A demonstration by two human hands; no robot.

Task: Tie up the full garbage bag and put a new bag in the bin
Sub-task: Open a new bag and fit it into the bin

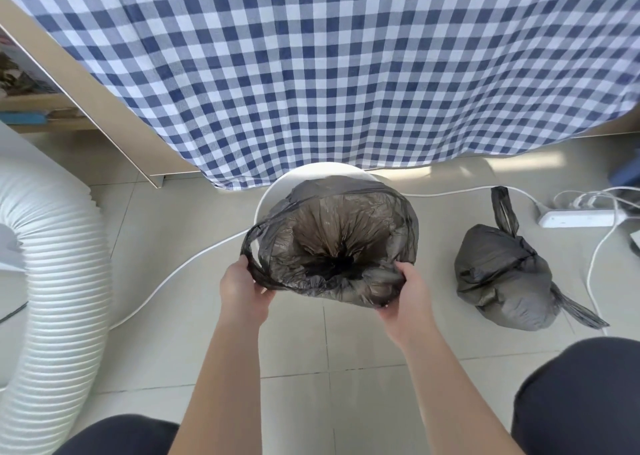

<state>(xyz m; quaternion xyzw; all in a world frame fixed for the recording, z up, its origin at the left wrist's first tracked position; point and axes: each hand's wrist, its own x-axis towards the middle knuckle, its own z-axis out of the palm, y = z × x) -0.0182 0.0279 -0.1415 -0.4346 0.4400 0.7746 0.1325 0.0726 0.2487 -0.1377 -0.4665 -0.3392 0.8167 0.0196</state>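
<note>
Running down the left edge, a white ribbed hose (pixel 52 264) was seen on the tiled floor (pixel 311 385), with a white cable (pixel 180 271) curving past it. The left hand (pixel 244 290) was clenched on the near left rim of the new bag (pixel 332 243), beside a loose handle loop. The dark bag was held spread open over the white bin (pixel 277 191), whose rim was visible only at the far left side, under the hem of a blue checked cloth (pixel 329 73). The right hand (pixel 405 295) was gripped on the bag's near right rim. Further right, the full bag (pixel 502 281) was lying tied on the floor, apart from the bin, near a white power strip (pixel 578 218).
</note>
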